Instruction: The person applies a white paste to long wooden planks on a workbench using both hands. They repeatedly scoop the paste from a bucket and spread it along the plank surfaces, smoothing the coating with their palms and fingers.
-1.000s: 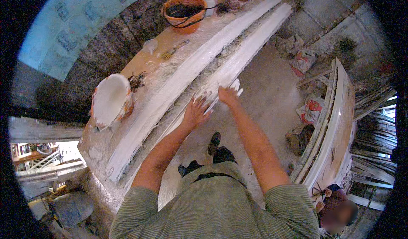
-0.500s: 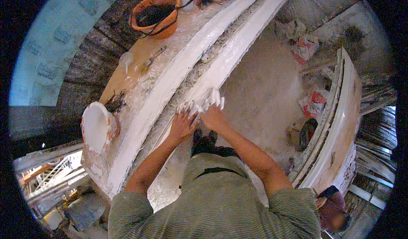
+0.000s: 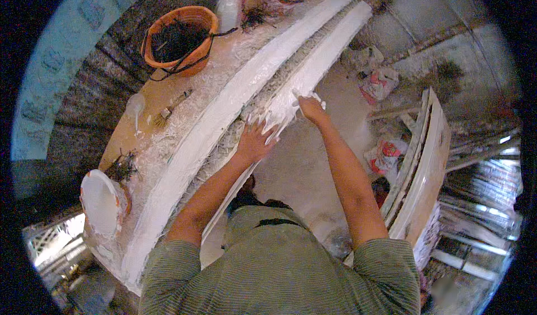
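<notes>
A long, slightly curved white plaster moulding (image 3: 221,111) runs diagonally over the work table, with a rough grey-white groove along its middle. Wet white plaster coats the fingers of both hands. My left hand (image 3: 258,140) lies against the right-hand strip of the moulding, its fingers spread in the wet plaster. Farther up the same strip, my right hand (image 3: 312,109) is at the outer edge, thumb and fingers apart; some fingertips are hard to make out under the plaster.
On the left part of the table (image 3: 124,133) are an orange bucket (image 3: 190,66) of dark fibre, a brush (image 3: 164,115) and a white-coated tub (image 3: 103,203). A white sack (image 3: 230,13) stands at the back. To the right, another long moulding (image 3: 422,175) lies near red-and-white bags (image 3: 386,154).
My right hand has moved away from my left, up and right along the strip's edge. My left hand has shifted slightly up and right. The view has turned a little.
</notes>
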Motion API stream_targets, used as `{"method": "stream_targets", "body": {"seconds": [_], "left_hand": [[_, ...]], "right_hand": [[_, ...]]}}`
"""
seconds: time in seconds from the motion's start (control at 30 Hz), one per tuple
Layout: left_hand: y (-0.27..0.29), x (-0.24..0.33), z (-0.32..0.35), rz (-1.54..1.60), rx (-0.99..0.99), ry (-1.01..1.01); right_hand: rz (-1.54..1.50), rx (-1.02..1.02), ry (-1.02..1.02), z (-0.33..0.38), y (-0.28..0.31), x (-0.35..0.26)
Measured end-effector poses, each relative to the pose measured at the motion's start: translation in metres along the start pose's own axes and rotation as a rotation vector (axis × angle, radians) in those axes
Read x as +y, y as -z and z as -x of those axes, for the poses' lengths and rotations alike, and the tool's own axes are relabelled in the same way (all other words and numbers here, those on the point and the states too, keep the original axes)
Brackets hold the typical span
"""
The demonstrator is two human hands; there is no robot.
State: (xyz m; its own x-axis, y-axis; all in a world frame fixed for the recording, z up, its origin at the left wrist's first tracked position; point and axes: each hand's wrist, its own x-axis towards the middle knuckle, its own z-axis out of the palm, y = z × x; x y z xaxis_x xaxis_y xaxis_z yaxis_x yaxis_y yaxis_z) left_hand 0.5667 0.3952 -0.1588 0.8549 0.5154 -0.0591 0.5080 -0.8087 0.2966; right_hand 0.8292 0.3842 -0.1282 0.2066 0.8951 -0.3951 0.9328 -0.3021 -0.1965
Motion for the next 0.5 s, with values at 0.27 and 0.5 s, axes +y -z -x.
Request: {"method": "stream_targets", "body": {"seconds": [0.27, 0.5], "left_hand": [[0.008, 0.004, 0.044, 0.036, -0.105, 0.047], [-0.005, 0.012, -0.053, 0.017, -0.01, -0.049]], "right_hand": [[-0.078, 0.088, 0.039, 0.073, -0.074, -0.066], [-0.178, -0.097, -0.102, 0.011, -0.041, -0.012]]}}
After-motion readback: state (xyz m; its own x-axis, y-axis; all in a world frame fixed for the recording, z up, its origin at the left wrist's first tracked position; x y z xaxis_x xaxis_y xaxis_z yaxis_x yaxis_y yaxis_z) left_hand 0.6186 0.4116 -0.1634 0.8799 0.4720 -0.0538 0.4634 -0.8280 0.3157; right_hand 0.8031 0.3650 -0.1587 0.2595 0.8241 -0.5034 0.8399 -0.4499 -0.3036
